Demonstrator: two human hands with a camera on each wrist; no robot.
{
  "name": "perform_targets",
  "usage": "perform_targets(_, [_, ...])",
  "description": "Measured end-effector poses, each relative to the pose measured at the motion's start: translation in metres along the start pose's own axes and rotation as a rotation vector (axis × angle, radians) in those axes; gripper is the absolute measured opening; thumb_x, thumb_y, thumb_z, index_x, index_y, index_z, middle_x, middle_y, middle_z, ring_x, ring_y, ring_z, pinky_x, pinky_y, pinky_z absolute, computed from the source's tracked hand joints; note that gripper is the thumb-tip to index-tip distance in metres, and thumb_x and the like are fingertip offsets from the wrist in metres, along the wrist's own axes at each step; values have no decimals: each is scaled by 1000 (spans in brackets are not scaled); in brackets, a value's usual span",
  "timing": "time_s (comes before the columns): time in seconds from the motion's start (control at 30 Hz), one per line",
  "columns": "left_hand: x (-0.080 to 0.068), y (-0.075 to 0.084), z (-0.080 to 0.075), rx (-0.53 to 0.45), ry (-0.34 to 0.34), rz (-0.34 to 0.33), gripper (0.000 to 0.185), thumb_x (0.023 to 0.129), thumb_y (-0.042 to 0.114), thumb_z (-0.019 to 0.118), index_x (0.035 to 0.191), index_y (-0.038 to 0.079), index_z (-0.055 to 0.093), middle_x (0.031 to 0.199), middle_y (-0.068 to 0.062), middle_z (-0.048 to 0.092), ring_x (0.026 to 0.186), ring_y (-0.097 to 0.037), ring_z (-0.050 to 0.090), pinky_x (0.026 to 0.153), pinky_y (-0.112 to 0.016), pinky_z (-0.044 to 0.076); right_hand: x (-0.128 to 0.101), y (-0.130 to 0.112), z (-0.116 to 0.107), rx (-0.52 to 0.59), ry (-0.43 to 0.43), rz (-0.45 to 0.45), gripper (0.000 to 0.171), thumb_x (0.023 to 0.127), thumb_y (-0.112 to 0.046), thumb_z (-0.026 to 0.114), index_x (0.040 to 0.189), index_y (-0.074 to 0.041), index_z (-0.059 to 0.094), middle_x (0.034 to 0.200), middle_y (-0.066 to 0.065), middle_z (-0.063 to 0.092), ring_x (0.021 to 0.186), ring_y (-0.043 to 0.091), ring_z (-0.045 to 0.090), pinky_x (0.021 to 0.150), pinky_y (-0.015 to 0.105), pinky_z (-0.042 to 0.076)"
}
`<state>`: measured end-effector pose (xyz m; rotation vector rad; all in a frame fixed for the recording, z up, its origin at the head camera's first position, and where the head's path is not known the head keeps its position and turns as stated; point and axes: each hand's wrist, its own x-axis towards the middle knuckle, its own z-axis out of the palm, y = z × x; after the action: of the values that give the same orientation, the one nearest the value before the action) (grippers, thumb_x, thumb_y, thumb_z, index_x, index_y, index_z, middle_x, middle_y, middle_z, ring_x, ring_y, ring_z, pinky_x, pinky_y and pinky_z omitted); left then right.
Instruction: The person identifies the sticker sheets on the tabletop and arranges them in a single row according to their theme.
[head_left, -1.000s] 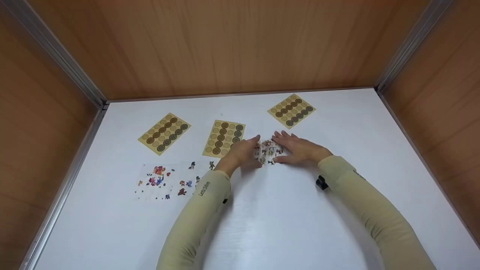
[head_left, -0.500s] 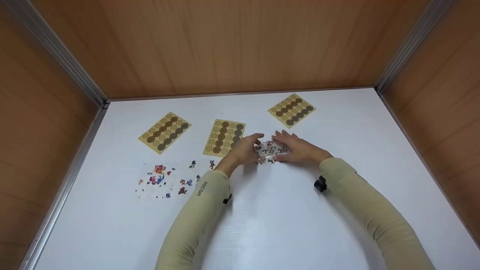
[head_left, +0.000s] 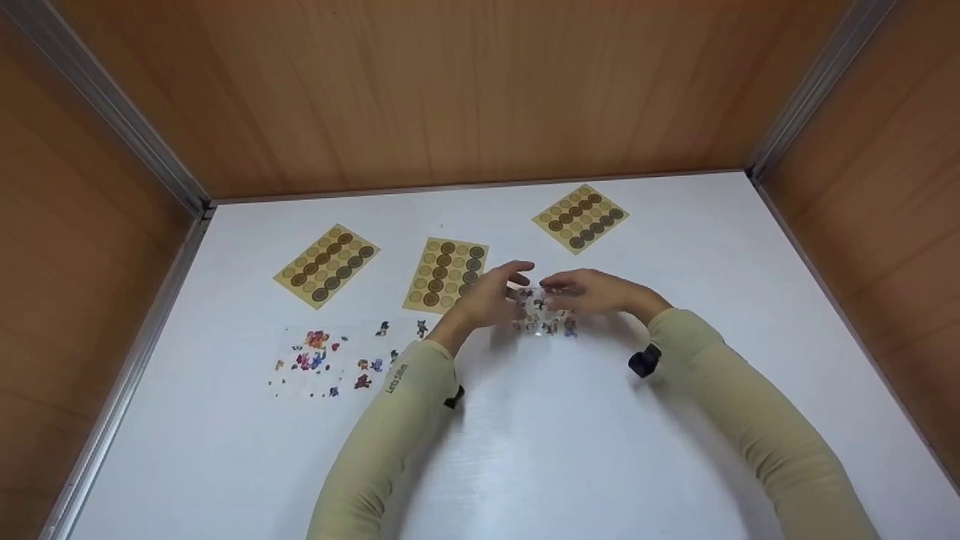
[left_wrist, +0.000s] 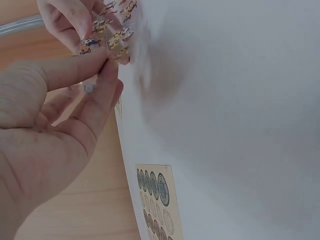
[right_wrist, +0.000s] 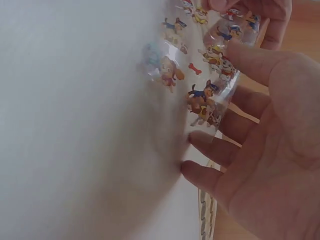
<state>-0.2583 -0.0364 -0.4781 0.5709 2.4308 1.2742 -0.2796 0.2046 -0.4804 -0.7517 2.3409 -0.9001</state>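
Note:
A clear sticker sheet (head_left: 546, 325) printed with small cartoon dogs is raised over the white table between both hands. My left hand (head_left: 486, 298) pinches its left edge between thumb and forefinger, as the left wrist view shows. On the other side my right hand (head_left: 596, 292) holds the sheet, thumb (right_wrist: 257, 62) on the front and fingers behind; its last two fingers extend below the sheet's edge. In the right wrist view the sheet (right_wrist: 194, 68) is bent and catches the light, and a small red bone shows among the dogs.
Three tan sheets of round coin-like stickers lie on the table: one at far left (head_left: 327, 266), one beside the left hand (head_left: 444, 271), one at back right (head_left: 581, 219). Transparent sheets of colourful stickers (head_left: 316, 360) lie left of the left forearm. Wooden walls (head_left: 480, 90) enclose the table.
The sticker sheet was close to the table under both hands; now it is lifted and tilted, its printed face towards me. The fingers have moved from spread to gripping its edges.

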Motion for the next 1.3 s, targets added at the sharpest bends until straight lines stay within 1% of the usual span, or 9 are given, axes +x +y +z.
perform_targets(0.17, [-3, 0, -1, -151, -41, 53, 82, 80, -13, 74, 152, 13, 46, 137, -13, 58, 119, -28, 61, 97, -38, 54, -5, -4, -5, 115, -60, 67, 71, 100, -56, 56, 155, -13, 43, 152, 11, 49, 141, 31, 42, 117, 55, 32])
perform_targets(0.3, [-4, -1, 0, -191, -62, 69, 84, 79, -15, 74, 153, 13, 45, 140, -17, 55, 118, -29, 62, 94, -36, 56, -7, -3, -6, 151, -46, 67, 64, 98, -52, 62, 148, -14, 53, 143, 8, 56, 132, 27, 50, 112, 51, 39])
perform_targets(0.37, [-5, -1, 0, -213, -68, 68, 84, 79, -16, 74, 153, 12, 44, 141, -19, 53, 118, -30, 62, 92, -35, 57, -8, -3, -6, 177, -35, 45, 57, 97, -44, 67, 142, -11, 57, 133, 9, 60, 123, 26, 54, 105, 46, 45])
perform_targets(0.47, [-7, -1, -1, -244, -74, 70, 84, 79, -17, 73, 153, 10, 43, 139, -19, 54, 118, -31, 62, 90, -34, 57, -10, -5, -5, 226, 1, 25, 44, 96, -31, 72, 131, -6, 61, 116, 10, 64, 104, 23, 60, 86, 36, 53])
perform_targets(0.57, [-10, -1, -4, -282, -87, 70, 83, 81, -17, 72, 154, 8, 42, 132, -18, 57, 114, -33, 63, 88, -35, 58, -13, -7, -4, 251, 46, 24, 32, 95, -22, 74, 118, -4, 62, 101, 8, 66, 85, 19, 63, 67, 28, 54])
perform_targets(0.67, [-13, 1, -8, -316, -99, 63, 79, 85, -15, 70, 154, 7, 40, 122, -19, 62, 106, -33, 67, 86, -35, 59, -15, -10, -1, 253, 84, 27, 22, 94, -18, 75, 106, -3, 64, 91, 7, 68, 74, 17, 61, 59, 25, 52])
perform_targets(0.87, [-17, 4, -18, -312, -100, 22, 57, 94, -2, 68, 148, 4, 48, 106, -16, 66, 90, -29, 70, 78, -36, 62, -18, -15, 5, 267, 151, 7, 16, 94, -15, 75, 98, -2, 66, 92, 7, 72, 75, 20, 67, 63, 28, 57])
perform_targets(1.07, [-19, 0, -24, -370, -178, -48, 40, 93, 3, 71, 131, -2, 60, 100, -12, 66, 86, -26, 69, 80, -43, 62, -22, -22, 5, 406, 202, 18, 20, 94, -16, 75, 97, -1, 62, 99, 13, 75, 82, 25, 72, 64, 36, 62])
perform_targets(1.3, [-27, -4, -30, -360, -170, -32, 26, 92, 2, 72, 116, -6, 66, 96, -11, 69, 79, -24, 70, 79, -46, 62, -28, -22, 9, 461, 190, 17, 22, 94, -19, 75, 101, 0, 67, 102, 14, 74, 89, 24, 73, 70, 38, 63])
